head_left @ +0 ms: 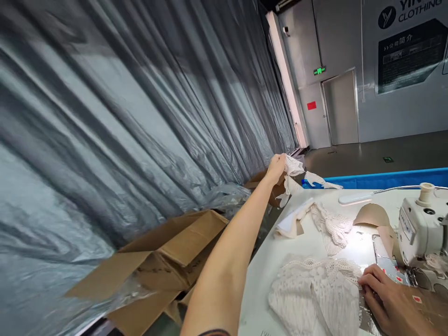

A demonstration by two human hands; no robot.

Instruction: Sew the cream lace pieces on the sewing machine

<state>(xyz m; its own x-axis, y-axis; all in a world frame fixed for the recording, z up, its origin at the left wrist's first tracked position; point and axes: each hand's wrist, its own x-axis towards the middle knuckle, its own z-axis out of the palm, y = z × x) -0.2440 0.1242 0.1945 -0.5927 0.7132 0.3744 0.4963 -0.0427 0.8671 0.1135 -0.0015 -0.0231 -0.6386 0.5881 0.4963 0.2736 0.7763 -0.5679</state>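
My left hand (276,166) is stretched far out over the table's back left corner, its fingers closed on a piece of white lace fabric (294,166). More white lace hangs just below and beside it. My right hand (383,296) rests by the sewing machine (420,228), fingertips bent against the right edge of a white lace garment (315,294) lying on the white table (255,289). Whether those fingertips pinch the lace is unclear. Behind the garment lies a crumpled white lace piece (334,226).
Open cardboard boxes (189,238) and clear plastic (227,196) stand left of the table, before a grey curtain (140,107). A blue partition (378,179) runs behind the table. A white lamp (355,199) and brown pattern pieces (371,214) lie near the machine.
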